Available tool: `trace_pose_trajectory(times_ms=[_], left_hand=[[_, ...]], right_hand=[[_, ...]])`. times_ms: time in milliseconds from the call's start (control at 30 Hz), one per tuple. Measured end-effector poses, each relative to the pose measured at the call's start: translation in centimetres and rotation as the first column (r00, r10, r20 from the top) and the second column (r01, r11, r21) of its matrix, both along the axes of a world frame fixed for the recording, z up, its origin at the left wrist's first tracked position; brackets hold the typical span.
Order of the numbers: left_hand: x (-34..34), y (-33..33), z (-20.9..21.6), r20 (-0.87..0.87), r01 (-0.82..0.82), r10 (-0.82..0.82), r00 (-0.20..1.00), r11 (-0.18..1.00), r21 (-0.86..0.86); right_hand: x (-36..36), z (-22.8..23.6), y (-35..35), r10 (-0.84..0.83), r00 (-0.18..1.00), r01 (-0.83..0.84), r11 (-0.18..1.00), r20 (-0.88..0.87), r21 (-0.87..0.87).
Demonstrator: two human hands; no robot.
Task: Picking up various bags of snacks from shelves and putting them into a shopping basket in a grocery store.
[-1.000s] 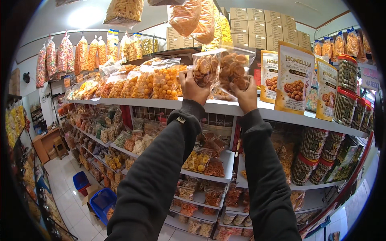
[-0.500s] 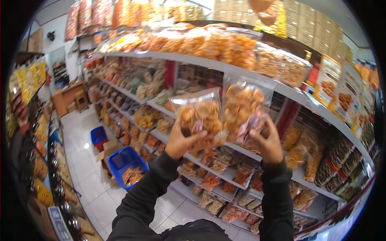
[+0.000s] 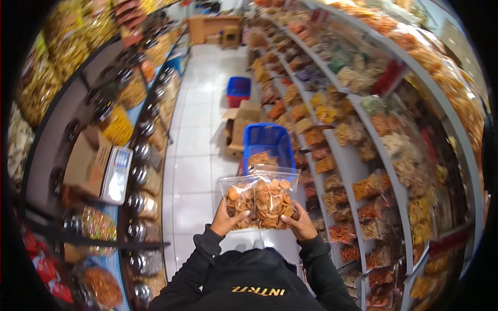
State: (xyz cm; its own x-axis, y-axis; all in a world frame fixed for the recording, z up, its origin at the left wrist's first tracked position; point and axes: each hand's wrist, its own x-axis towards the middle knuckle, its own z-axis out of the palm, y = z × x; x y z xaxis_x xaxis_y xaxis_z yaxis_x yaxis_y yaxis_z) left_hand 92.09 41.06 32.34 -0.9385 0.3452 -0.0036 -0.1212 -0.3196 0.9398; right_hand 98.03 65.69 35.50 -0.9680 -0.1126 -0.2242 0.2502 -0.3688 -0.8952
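Note:
Two clear plastic bags of round brown crackers are held side by side in front of my body. My left hand [image 3: 228, 218] grips the left bag [image 3: 238, 199] by its lower left side, thumb across the front. The right bag [image 3: 272, 202] is in my right hand [image 3: 301, 223], pinched at its lower right side with the thumb in front. Their inner edges touch or overlap. Just beyond the bags stands a blue basket [image 3: 268, 133] with brown snack packs [image 3: 262, 158] inside; the bag tops cover its near rim.
On the right, tiered shelves [image 3: 358, 171] carry many snack bags. Along the left are large jars [image 3: 147, 179], a white scale [image 3: 117, 175] and an open cardboard box [image 3: 87, 163]. Farther up the tiled aisle [image 3: 194, 124] sit another carton [image 3: 243, 116], a blue-and-red basket [image 3: 238, 90] and a wooden desk [image 3: 210, 28].
My view has swung left from the shelves to the aisle. Both bags have come down from shelf height to in front of my body, still in my hands.

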Motion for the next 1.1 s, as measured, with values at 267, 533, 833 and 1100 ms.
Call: trace_pose_trajectory(times_ms=[267, 533, 833, 1100], left_hand=[[-3.4, -7.7, -3.2, 0.063, -0.305, 0.323, 0.944, 0.93, -0.207], [-16.4, -11.3, -3.7, 0.103, -0.259, 0.291, 0.951, 0.934, -0.245], [-36.3, -8.7, -4.6, 0.301, 0.184, -0.065, 0.951, 0.903, -0.388], [-53.5, 5.9, -17.4, 0.11, 0.53, -0.673, 0.732, 0.461, -0.711]], right_hand=[[-11.0, -4.0, -7.4, 0.237, 0.959, -0.217, 0.967, 0.158, -0.134], [-23.1, -7.6, -9.7, 0.289, 0.947, -0.259, 0.946, 0.141, -0.196], [-32.7, -9.5, -7.0, -0.036, 0.967, 0.115, 0.944, 0.25, -0.309], [-32.3, -14.2, -2.2, -0.712, 0.632, 0.775, 0.586, 0.308, -0.236]])
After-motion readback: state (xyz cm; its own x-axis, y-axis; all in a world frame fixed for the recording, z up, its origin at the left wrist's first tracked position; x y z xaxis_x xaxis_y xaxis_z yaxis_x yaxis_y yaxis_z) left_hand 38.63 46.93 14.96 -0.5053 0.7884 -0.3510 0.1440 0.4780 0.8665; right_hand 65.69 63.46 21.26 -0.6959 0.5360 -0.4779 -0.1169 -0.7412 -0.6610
